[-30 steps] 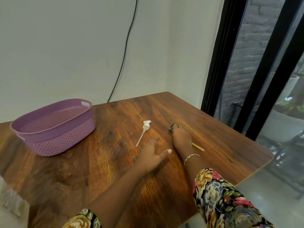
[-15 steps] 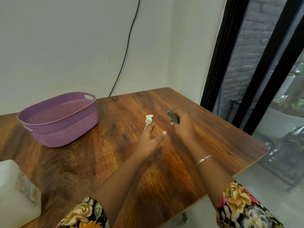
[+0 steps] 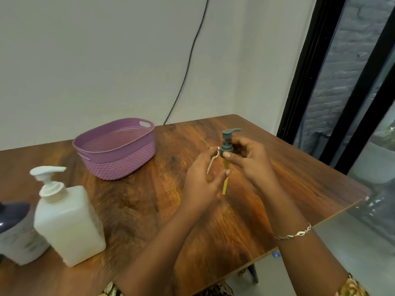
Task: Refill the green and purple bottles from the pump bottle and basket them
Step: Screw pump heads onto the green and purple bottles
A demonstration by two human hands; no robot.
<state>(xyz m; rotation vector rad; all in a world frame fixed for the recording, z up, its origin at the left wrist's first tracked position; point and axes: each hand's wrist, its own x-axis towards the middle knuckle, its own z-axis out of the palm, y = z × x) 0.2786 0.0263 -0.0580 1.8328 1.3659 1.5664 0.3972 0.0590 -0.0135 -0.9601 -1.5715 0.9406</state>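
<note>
**Two loose pump heads in hand**

Head view: at centre the right hand [image 3: 250, 165] pinches the green pump head [image 3: 227, 144] by its collar; the left hand [image 3: 203, 180] pinches a small white pump [image 3: 213, 159]. Both seem light, dip tubes bendy: grip the collars. The white pump bottle [image 3: 68, 223] stands at 8 o'clock, the purple basket [image 3: 124, 162] at 10, and a dark-capped bottle [image 3: 12, 227] at 9, perhaps the purple one.

A single head-worn wide-angle view looks forward and down over the desk [image 3: 245, 221], close above both hands, facing the wall corner.
</note>
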